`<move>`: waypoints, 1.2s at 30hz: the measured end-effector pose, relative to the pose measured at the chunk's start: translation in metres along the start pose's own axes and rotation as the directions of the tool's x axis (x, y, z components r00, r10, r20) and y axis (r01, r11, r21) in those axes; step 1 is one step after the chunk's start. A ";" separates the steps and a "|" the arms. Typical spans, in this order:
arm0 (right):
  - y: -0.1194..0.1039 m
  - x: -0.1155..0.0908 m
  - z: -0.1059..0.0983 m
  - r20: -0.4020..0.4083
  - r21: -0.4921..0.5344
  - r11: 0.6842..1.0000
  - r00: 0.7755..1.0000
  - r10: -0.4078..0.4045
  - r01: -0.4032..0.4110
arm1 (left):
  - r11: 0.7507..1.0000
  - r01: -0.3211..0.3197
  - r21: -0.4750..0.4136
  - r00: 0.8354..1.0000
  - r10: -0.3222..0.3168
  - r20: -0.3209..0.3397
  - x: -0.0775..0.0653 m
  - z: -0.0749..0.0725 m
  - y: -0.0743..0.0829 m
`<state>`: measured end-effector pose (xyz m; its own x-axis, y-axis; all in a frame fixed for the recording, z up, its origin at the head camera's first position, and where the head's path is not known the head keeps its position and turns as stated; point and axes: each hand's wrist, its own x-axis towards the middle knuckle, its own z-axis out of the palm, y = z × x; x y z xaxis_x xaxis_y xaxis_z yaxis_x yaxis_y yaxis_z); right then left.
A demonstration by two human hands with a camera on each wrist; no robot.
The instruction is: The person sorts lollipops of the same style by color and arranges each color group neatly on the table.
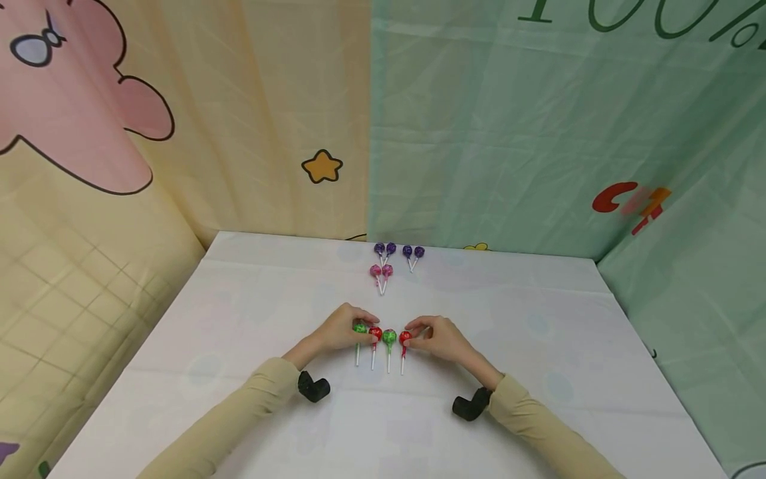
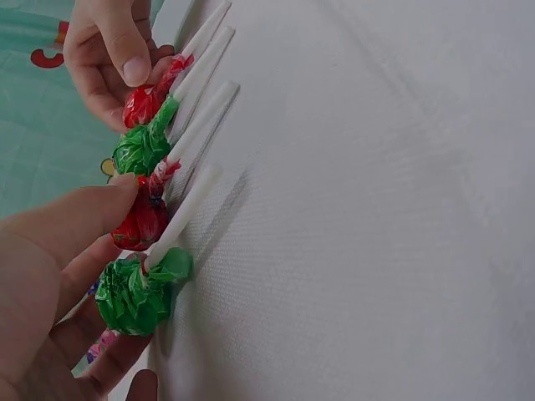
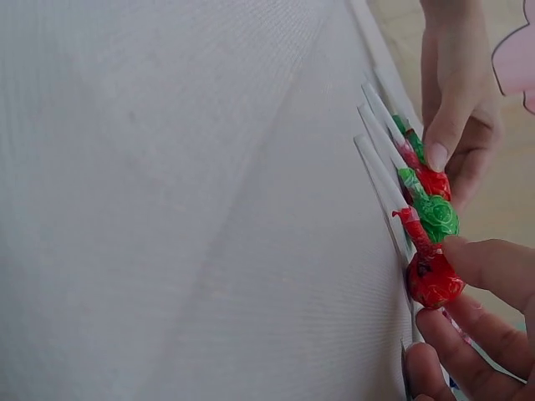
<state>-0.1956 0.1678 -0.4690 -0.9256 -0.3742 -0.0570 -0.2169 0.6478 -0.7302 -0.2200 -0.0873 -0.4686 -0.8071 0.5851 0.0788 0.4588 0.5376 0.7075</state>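
Note:
Four wrapped lollipops lie side by side on the table, sticks toward the person. From the left they are a green lollipop (image 1: 360, 328), a red lollipop (image 1: 375, 333), another green lollipop (image 1: 389, 337) and another red lollipop (image 1: 405, 338). My left hand (image 1: 346, 327) pinches the left red lollipop (image 2: 140, 219), thumb on its near side and fingers behind. Those fingers also reach behind the leftmost green lollipop (image 2: 134, 294). With thumb and fingers, my right hand (image 1: 441, 338) pinches the rightmost red lollipop (image 3: 435, 282). Between the hands sits the inner green lollipop (image 3: 438, 217).
Farther back on the white table (image 1: 287, 279) lie a pair of pink lollipops (image 1: 382, 271) and two pairs of purple lollipops (image 1: 385, 249), their sticks converging. Printed curtains (image 1: 479, 133) hang behind the table's far edge. Black wrist mounts (image 1: 314, 387) sit by both sleeves.

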 end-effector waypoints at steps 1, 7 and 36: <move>-0.001 0.000 0.000 0.000 0.000 1.000 1.000 0.000 0.000 | 1.000 0.003 0.004 1.000 -0.003 0.003 0.000 0.000 0.000; -0.001 0.001 0.001 -0.003 -0.008 1.000 1.000 -0.004 0.004 | 1.000 0.017 0.009 1.000 -0.018 0.020 0.000 0.000 0.002; -0.006 0.032 -0.020 -0.104 0.003 0.999 0.993 0.048 -0.048 | 0.981 0.191 -0.032 0.977 -0.193 -0.094 0.012 -0.017 0.008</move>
<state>-0.2298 0.1647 -0.4527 -0.9623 -0.2712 -0.0211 -0.1709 0.6630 -0.7289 -0.2324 -0.0862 -0.4500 -0.9120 0.4101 0.0065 0.2838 0.6195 0.7319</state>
